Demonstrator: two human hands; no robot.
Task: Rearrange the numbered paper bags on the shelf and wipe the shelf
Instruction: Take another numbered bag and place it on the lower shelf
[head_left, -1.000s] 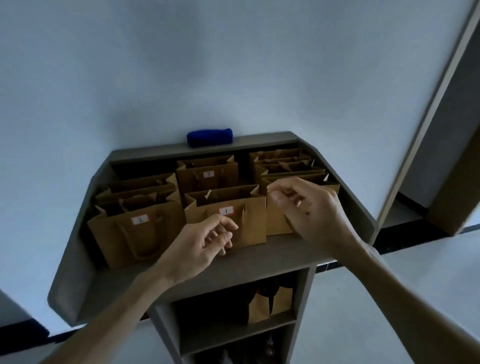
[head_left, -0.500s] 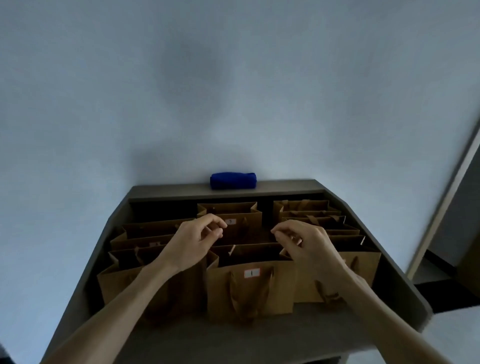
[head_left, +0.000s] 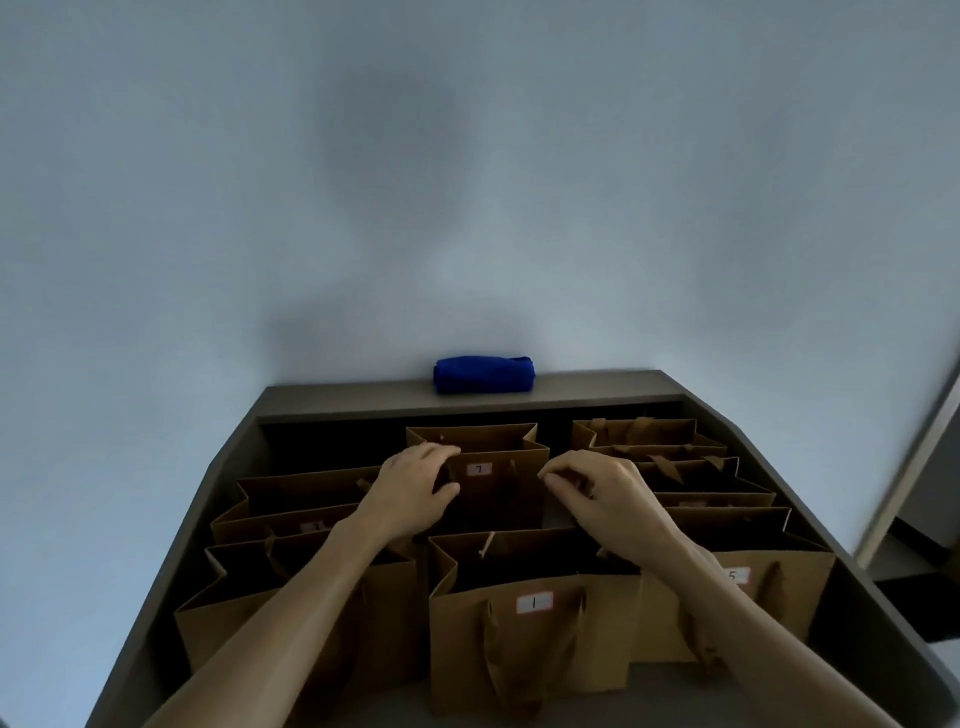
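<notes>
Paper bag 7 (head_left: 480, 486) at the back is being reached for, gripped by the left hand (head_left: 415, 491) at its edge; the right hand (head_left: 602, 491), fingers curled and seemingly empty, must close on the other side before lifting

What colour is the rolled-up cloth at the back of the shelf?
Deep blue. The cloth shows clearly in the head view.

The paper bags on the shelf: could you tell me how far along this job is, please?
Nothing looks finished. Both hands, left and right, reach for the rear middle bag. The blue cloth lies rolled on the shelf ledge, so wiping remains.
</notes>
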